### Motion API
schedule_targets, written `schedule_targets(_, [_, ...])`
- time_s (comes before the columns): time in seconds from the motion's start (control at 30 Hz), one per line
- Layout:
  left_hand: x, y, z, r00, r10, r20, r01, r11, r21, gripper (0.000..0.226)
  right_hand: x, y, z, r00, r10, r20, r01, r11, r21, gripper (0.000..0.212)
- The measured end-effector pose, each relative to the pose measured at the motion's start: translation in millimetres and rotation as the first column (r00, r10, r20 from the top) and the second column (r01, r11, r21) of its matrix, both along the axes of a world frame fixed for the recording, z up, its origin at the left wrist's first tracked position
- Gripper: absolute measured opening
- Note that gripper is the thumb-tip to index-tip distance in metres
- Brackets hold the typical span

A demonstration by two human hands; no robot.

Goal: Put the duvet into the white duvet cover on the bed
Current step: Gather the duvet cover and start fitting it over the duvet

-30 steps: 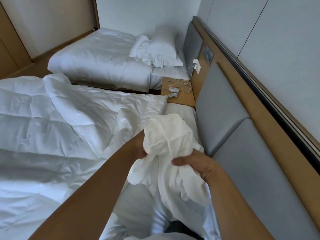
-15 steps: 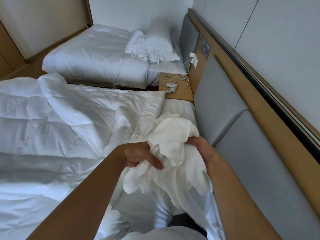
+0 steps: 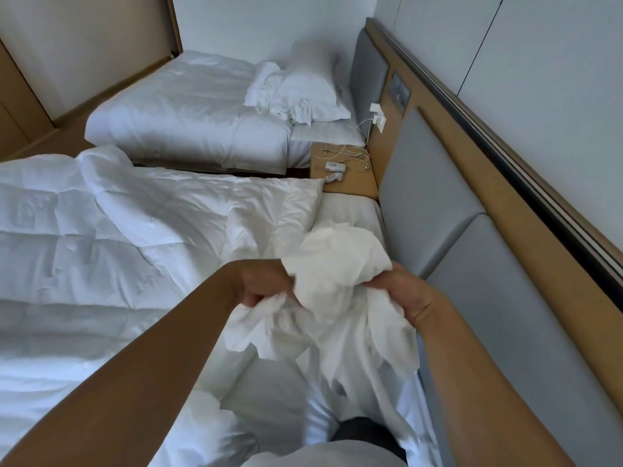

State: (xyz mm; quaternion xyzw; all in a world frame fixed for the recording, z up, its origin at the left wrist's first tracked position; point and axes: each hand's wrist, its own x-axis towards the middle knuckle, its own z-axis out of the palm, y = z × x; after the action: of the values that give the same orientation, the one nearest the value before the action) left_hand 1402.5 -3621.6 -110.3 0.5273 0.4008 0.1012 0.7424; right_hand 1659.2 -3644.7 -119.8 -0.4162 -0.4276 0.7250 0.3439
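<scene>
Left hand (image 3: 266,286) and right hand (image 3: 406,296) gripping bunched white duvet cover (image 3: 337,278) at frame centre, its length trailing toward bottom edge, duvet (image 3: 101,247) spread left on bed (image 3: 350,210), corner toward headboard (image 3: 428,210)

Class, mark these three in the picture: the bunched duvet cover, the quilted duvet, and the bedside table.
duvet cover (image 3: 337,264), head view, on the bunched upper fold.
duvet (image 3: 118,247), head view, on its quilted middle.
bedside table (image 3: 357,185), head view, on bare wood near its front edge.
</scene>
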Motion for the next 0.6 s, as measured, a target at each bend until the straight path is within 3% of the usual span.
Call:
schedule_targets(0.07, [6, -8, -5, 0.98, -0.197, -0.009, 0.197, 0.978, 0.06, 0.038, -3, 6, 1, 0.998, -0.035, -0.055, 0.037, 0.999, 0.036, 0.041])
schedule_targets(0.17, [15, -12, -5, 0.973, -0.222, 0.067, 0.213, 0.969, 0.125, 0.043, -7, 12, 0, 0.99, -0.13, -0.059, 0.132, 0.991, 0.017, 0.033])
schedule_targets(0.27, [11, -3, 0, 0.987, -0.078, 0.143, 0.062, 0.992, 0.111, 0.041, -1, 10, 1, 0.991, -0.136, -0.008, 0.135, 0.99, -0.045, 0.05])
schedule_targets(0.37, [10, 10, 9, 0.938, 0.26, 0.228, -0.282, 0.957, 0.071, 0.033, 8, 1, 0, 0.994, 0.071, 0.081, -0.062, 0.992, -0.111, 0.084])
schedule_targets(0.4, [13, 13, 13, 0.925, 0.306, 0.226, -0.332, 0.939, 0.089, 0.027, 7, -2, 2, 0.978, 0.183, 0.103, -0.168, 0.977, -0.133, 0.081])
schedule_targets(0.47, [21, 14, 20, 0.936, 0.319, 0.15, -0.339, 0.93, 0.142, 0.022, 3, -3, 7, 0.919, 0.366, 0.144, -0.339, 0.923, -0.18, 0.054])
schedule_targets(0.57, [21, 19, 14, 0.926, 0.363, 0.107, -0.371, 0.926, 0.074, 0.047, -2, 2, 13, 0.874, 0.425, 0.235, -0.383, 0.901, -0.203, 0.039])
schedule_targets(0.6, [17, 21, 11, 0.924, 0.367, 0.106, -0.374, 0.926, 0.055, 0.043, -1, 3, 14, 0.886, 0.401, 0.231, -0.363, 0.912, -0.189, 0.039])
